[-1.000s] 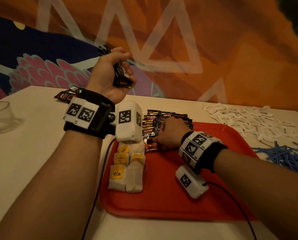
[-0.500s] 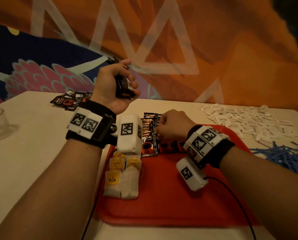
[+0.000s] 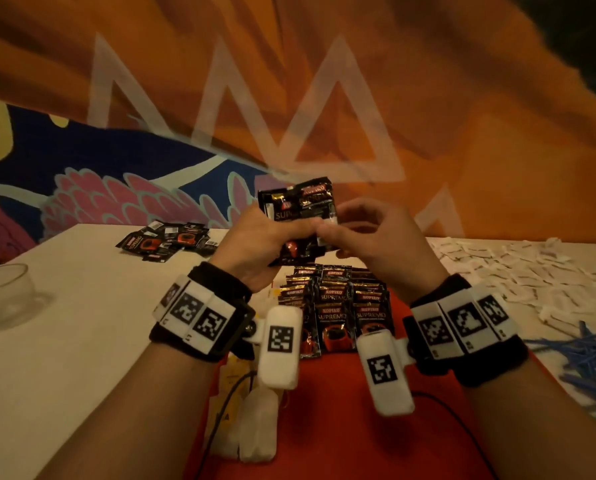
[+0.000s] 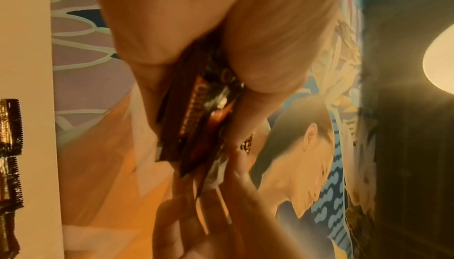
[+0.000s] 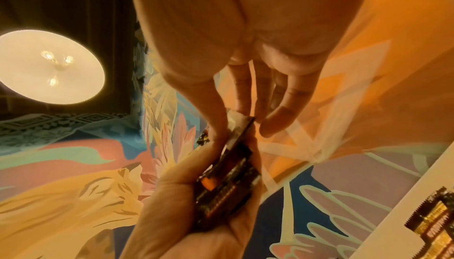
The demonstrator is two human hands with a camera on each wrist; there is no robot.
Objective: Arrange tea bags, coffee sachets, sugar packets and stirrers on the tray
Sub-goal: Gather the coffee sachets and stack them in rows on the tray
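My left hand (image 3: pixel 272 237) grips a small stack of black coffee sachets (image 3: pixel 298 211) held up above the red tray (image 3: pixel 341 410). My right hand (image 3: pixel 352 230) pinches the near sachet of that stack between thumb and fingers; the right wrist view shows the pinch on the sachet's edge (image 5: pixel 242 127). Rows of coffee sachets (image 3: pixel 334 306) lie at the tray's far end. White tea bags (image 3: pixel 255 427) with yellow tags lie on the tray's left side, partly hidden by my left wrist.
More coffee sachets (image 3: pixel 166 240) lie loose on the white table at the far left. A glass bowl (image 3: pixel 2 296) stands at the left edge. White sugar packets (image 3: pixel 518 271) are scattered at the right, with blue stirrers (image 3: pixel 587 358) in front of them.
My right hand has lifted off the tray's sachets and come up to the stack in my left hand, now pinching a sachet. The left hand has shifted right, toward the middle.
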